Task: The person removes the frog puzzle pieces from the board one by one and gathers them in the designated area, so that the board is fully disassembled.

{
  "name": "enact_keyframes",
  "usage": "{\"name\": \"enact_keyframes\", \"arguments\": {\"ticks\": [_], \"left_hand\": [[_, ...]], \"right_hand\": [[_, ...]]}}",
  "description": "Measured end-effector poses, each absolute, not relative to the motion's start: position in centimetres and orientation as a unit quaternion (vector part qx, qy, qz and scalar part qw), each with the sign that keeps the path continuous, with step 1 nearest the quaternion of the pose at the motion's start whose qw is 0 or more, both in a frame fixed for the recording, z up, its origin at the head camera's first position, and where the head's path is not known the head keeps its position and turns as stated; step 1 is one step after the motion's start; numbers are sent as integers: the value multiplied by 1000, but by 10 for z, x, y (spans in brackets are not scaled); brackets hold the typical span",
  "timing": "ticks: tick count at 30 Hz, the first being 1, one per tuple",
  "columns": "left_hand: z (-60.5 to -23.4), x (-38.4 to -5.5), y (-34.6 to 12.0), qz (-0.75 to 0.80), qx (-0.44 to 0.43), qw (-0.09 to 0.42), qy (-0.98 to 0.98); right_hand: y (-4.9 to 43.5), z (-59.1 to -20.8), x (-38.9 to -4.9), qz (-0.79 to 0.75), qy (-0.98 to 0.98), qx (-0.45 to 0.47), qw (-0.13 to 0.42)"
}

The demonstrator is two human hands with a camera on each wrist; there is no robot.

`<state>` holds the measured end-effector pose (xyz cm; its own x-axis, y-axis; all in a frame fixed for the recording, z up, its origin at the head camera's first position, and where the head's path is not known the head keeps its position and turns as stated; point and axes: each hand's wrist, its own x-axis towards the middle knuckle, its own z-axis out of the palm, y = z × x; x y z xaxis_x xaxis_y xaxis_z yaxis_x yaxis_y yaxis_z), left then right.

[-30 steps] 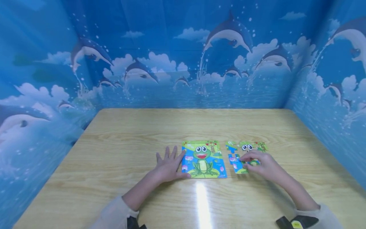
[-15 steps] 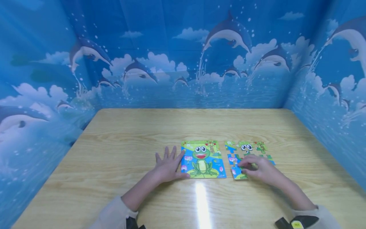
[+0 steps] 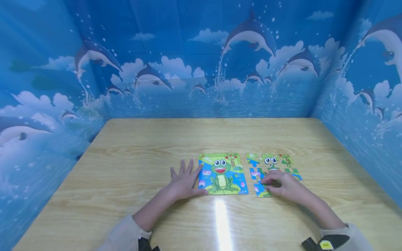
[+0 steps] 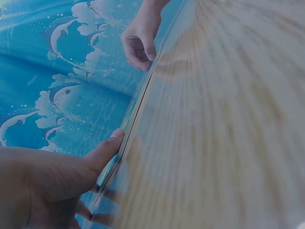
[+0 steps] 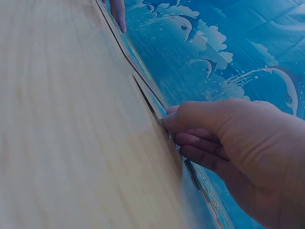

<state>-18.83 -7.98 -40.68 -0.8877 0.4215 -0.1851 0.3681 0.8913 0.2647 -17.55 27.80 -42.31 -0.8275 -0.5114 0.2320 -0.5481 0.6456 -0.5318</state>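
Note:
My left hand [image 3: 183,183] lies with spread, straight fingers at the left edge of a square frog picture [image 3: 222,174]; its thumb rests on the near corner. Just right of that, my right hand [image 3: 287,186] pinches a blue and green puzzle piece [image 3: 260,191] with lily pictures, between thumb and forefinger. This piece is at the near left of a cut frog puzzle. In the right wrist view the pinched piece [image 5: 148,98] is seen edge-on, low over the table. My right hand hides part of the puzzle's middle and near right.
Behind the right hand lie more puzzle pieces: a top left piece [image 3: 252,160], one with the frog's eyes [image 3: 270,160], a tree piece [image 3: 286,159] and a middle left piece [image 3: 254,173]. A dolphin-print curtain [image 3: 201,69] walls the wooden table [image 3: 150,139].
My right hand has drawn the near left piece toward the table's front, slightly apart from the piece behind it. A middle right piece has come into view. The left hand stays in place.

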Motion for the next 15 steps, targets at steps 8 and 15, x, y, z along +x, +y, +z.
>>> {"name": "enact_keyframes", "arguments": {"ticks": [8,15], "left_hand": [[-407,-189,-79,108,203,120,966],[-407,-189,-79,106,205,118,966]], "right_hand": [[278,-421,-175,301,-903,304,28],[279,-420,-176,299,-899,318,26]]}}
